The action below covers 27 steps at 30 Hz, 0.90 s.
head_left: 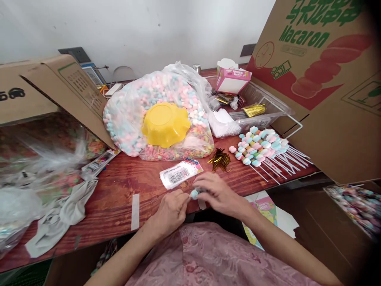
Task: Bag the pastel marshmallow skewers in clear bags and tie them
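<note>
At the table's front edge, a pale blue marshmallow (pixel 194 194) shows between my two hands, seemingly the end of a marshmallow skewer. My left hand (pixel 173 209) is closed beside it, thumb and finger pinched at its left side; what they pinch is too small to make out. Curled over from the right, the fingers of my right hand (pixel 219 194) close around the rest of the skewer and hide most of it. Just beyond lie a stack of printed cards (pixel 180 174) and a bunch of gold twist ties (pixel 219 159). Finished marshmallow skewers (pixel 262 147) are piled to the right.
A big clear bag of marshmallows (pixel 127 115) carries an upturned yellow bowl (pixel 166 124). Behind the skewers, a clear plastic tray (pixel 258 123) holds white sticks, gold ties and a pink box (pixel 233 79). Cardboard boxes (pixel 315 87) flank both sides. A grey cloth (pixel 64 214) lies left.
</note>
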### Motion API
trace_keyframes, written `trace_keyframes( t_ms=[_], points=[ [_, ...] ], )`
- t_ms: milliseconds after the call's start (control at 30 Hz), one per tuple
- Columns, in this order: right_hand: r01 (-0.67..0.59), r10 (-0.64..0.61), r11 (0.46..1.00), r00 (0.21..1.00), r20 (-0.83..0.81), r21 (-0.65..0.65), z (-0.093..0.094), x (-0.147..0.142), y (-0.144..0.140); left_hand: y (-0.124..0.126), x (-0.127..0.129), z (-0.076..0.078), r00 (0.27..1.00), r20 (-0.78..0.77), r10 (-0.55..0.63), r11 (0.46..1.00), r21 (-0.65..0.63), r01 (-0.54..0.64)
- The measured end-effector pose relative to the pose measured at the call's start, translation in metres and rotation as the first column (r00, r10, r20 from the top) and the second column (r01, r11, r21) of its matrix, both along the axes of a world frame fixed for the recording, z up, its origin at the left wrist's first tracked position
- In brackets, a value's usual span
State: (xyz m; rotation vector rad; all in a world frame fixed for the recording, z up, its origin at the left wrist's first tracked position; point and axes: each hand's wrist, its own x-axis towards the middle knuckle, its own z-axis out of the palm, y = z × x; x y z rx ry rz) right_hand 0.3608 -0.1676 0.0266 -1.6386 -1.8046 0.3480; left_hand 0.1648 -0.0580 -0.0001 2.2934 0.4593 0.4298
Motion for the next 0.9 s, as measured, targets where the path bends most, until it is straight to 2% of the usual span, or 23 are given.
trace_keyframes(
  t_ms=[33, 67, 100, 133, 167, 233, 300, 367, 533, 633, 700, 767, 833, 900],
  points=[
    [0.104, -0.102, 0.991, 0.994, -0.025, 0.090, -0.005, 0.014, -0.005, 0.001, 0.002, -0.002, 0.998, 0.028, 0.051, 0.995, -0.086, -0.049],
    [0.230, -0.228, 0.959, 0.973, -0.031, 0.166, -0.012, 0.029, -0.010, 0.002, 0.004, -0.004, 0.992, 0.042, 0.118, 0.973, -0.203, -0.108],
    [0.332, -0.338, 0.924, 0.941, -0.001, 0.191, -0.020, 0.045, -0.015, 0.002, 0.006, -0.005, 0.982, 0.038, 0.187, 0.927, -0.337, -0.164],
    [0.400, -0.415, 0.894, 0.909, 0.040, 0.200, -0.029, 0.060, -0.020, 0.002, 0.008, -0.005, 0.969, 0.018, 0.245, 0.859, -0.469, -0.208],
    [0.425, -0.446, 0.886, 0.891, 0.084, 0.187, -0.038, 0.073, -0.024, 0.002, 0.011, -0.005, 0.958, -0.007, 0.286, 0.777, -0.583, -0.236],
    [0.408, -0.426, 0.904, 0.887, 0.177, 0.129, -0.053, 0.091, -0.027, -0.002, 0.018, -0.004, 0.946, -0.044, 0.321, 0.630, -0.736, -0.248],
    [0.382, -0.391, 0.920, 0.892, 0.229, 0.082, -0.061, 0.098, -0.026, -0.006, 0.025, -0.002, 0.943, -0.054, 0.327, 0.551, -0.800, -0.237],
    [0.379, -0.384, 0.923, 0.891, 0.242, 0.069, -0.064, 0.099, -0.022, -0.010, 0.030, -0.002, 0.947, -0.064, 0.315, 0.517, -0.826, -0.227],
    [0.344, -0.342, 0.938, 0.910, 0.233, 0.034, -0.058, 0.099, -0.025, -0.013, 0.027, -0.007, 0.948, -0.093, 0.305, 0.474, -0.848, -0.236],
    [0.341, -0.340, 0.940, 0.938, 0.070, -0.001, -0.045, 0.092, -0.038, -0.011, 0.025, -0.009, 0.942, -0.091, 0.323, 0.481, -0.841, -0.246],
    [0.380, -0.373, 0.925, 0.914, -0.159, 0.010, -0.032, 0.075, -0.044, -0.011, 0.028, -0.008, 0.940, -0.089, 0.330, 0.511, -0.820, -0.258],
    [0.429, -0.380, 0.901, 0.853, -0.357, 0.068, -0.020, 0.048, -0.042, -0.011, 0.035, -0.007, 0.944, -0.083, 0.320, 0.548, -0.796, -0.256],
    [0.447, -0.348, 0.880, 0.837, -0.422, 0.161, -0.012, 0.016, -0.031, -0.013, 0.044, -0.005, 0.951, -0.049, 0.305, 0.596, -0.770, -0.230],
    [0.374, -0.281, 0.907, 0.880, -0.383, 0.193, -0.013, -0.014, -0.016, -0.014, 0.048, -0.002, 0.952, 0.019, 0.307, 0.656, -0.729, -0.197]
  ],
)
